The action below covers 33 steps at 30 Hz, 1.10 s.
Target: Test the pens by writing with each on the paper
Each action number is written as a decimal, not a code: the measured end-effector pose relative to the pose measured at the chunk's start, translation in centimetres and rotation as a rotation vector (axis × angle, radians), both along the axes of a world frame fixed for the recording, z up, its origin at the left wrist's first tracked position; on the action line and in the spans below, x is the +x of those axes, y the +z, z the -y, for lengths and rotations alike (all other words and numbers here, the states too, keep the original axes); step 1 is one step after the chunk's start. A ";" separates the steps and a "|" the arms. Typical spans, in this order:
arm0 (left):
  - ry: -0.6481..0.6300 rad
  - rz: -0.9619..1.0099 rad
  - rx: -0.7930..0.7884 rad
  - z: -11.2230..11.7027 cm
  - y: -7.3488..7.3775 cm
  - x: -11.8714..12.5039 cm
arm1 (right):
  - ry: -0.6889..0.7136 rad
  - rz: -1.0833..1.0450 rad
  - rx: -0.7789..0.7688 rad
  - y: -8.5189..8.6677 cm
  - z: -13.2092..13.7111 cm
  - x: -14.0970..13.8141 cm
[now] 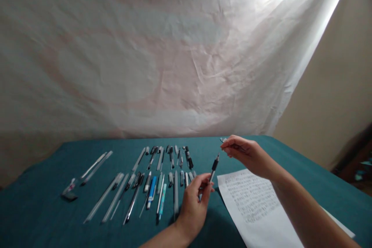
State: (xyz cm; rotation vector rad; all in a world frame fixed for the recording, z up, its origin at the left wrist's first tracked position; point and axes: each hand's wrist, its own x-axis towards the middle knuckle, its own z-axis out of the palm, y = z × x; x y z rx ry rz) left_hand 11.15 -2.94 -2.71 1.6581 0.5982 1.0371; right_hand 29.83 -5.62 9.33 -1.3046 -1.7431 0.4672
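Note:
My left hand is closed around the lower barrel of a pen, which has a black grip and stands tilted with its tip upward. Above and to the right, my right hand pinches a small clear pen cap, partly hidden by the fingers. The cap and the pen tip are apart. Left of my left hand, pens, clear barrels and caps lie in two rough rows, among them a blue pen and a turquoise pen.
A sheet of handwritten paper lies under my right forearm. Two slim pen parts and a small item with a dark end sit at the far left of the green-covered table. A pale hanging sheet stands behind.

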 end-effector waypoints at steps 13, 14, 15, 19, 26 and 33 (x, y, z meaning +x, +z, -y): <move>-0.015 -0.020 0.064 0.3 0.4 0.1 | 0.085 0.230 -0.109 0.9 1.1 0.1; -0.013 -0.014 0.066 0.3 0.4 0.1 | 0.091 0.220 -0.122 0.9 1.1 0.2; -0.011 -0.009 0.068 0.4 0.4 0.1 | 0.095 0.211 -0.136 0.9 1.2 0.2; 0.000 -0.019 0.085 0.4 0.4 0.1 | 0.114 0.172 -0.206 0.5 1.2 0.6; 0.014 -0.026 0.084 0.4 0.6 0.1 | 0.095 0.147 -0.239 -0.4 0.5 0.5; 0.018 -0.005 0.031 0.4 0.7 0.1 | 0.089 0.073 -0.245 -1.0 -0.1 0.2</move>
